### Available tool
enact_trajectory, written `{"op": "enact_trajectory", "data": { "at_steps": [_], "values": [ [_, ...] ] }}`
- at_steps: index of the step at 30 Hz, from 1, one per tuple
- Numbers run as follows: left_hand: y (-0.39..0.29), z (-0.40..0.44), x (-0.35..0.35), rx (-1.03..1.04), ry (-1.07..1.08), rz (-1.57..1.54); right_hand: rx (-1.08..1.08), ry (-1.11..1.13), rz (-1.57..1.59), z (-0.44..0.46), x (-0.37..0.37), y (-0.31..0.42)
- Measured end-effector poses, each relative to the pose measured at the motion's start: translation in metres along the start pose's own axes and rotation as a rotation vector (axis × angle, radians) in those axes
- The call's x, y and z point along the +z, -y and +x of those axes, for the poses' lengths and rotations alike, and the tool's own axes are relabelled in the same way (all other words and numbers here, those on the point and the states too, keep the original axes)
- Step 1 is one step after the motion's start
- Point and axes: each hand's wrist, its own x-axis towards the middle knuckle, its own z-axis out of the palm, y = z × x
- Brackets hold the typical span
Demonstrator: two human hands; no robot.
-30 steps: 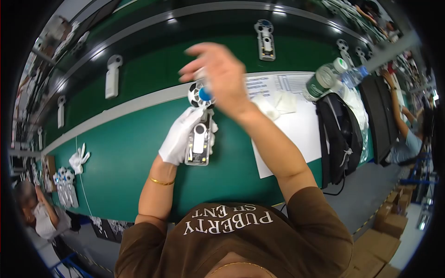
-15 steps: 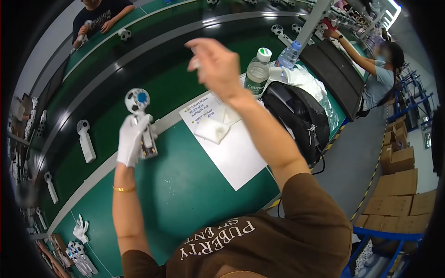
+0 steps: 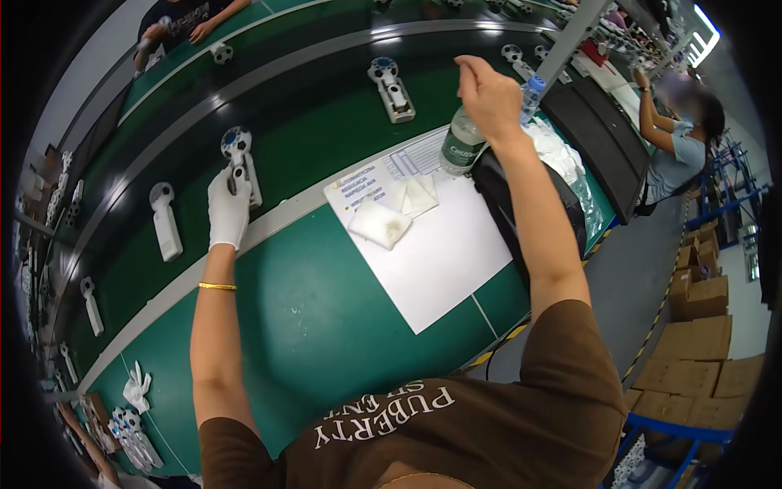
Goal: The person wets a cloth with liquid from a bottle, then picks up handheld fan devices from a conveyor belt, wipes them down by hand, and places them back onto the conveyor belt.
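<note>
My left hand (image 3: 230, 208), in a white glove, has its fingers closed around the lower part of a white handheld fan (image 3: 251, 178) with a round football-patterned head. The fan lies at the near edge of the dark green conveyor belt (image 3: 314, 122), its head pointing away from me. My bare right hand (image 3: 493, 99) is raised with curled fingers in front of the top of a clear bottle with a green label (image 3: 462, 147). The bottle's cap is hidden, and whether the hand touches it or holds anything is unclear. Another fan (image 3: 393, 91) lies on the belt between my hands.
A printed sheet (image 3: 440, 269) with white folded pads (image 3: 381, 224) lies on the green table (image 3: 326, 350). A black bag (image 3: 562, 183) and a second bottle (image 3: 532, 94) are at right. More fans (image 3: 165, 224) lie leftward; a white glove (image 3: 138, 387) is at lower left. Co-workers sit nearby.
My left hand has moved forward, bringing the fan from above the table edge onto the belt's edge. My right hand has swung right to the bottle. Another fan now shows on the belt.
</note>
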Motion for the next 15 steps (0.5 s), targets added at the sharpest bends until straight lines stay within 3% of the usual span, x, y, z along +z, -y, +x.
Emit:
{"op": "enact_trajectory", "data": {
  "at_steps": [1,3,5,7,9,11,13,14,15],
  "values": [
    [0.001,-0.009,0.001,0.085,-0.088,0.120,-0.053,0.012,-0.010,0.000,0.001,-0.005],
    [-0.027,-0.028,-0.011,0.137,-0.060,0.104,-0.041,-0.006,0.071,0.003,0.001,-0.005],
    [-0.067,-0.048,-0.022,0.122,-0.002,-0.097,-0.005,-0.010,0.203,0.005,-0.002,0.005],
    [-0.101,-0.066,-0.032,0.132,0.132,-0.258,0.001,-0.046,0.363,0.013,-0.017,0.038],
    [-0.122,-0.078,-0.035,0.290,0.241,-0.269,0.138,0.005,0.667,0.016,-0.033,0.079],
    [-0.149,-0.089,-0.049,0.257,0.444,-0.383,0.263,0.006,1.013,0.013,-0.041,0.115],
    [-0.160,-0.101,-0.055,-0.080,0.804,-1.003,0.432,0.037,1.274,0.000,-0.042,0.148],
    [-0.157,-0.102,-0.053,0.159,0.773,-0.863,0.488,0.084,1.322,-0.009,-0.037,0.159],
    [-0.156,-0.106,-0.057,0.009,0.891,-0.936,0.552,0.155,1.469,-0.024,-0.026,0.166]
  ]
}}
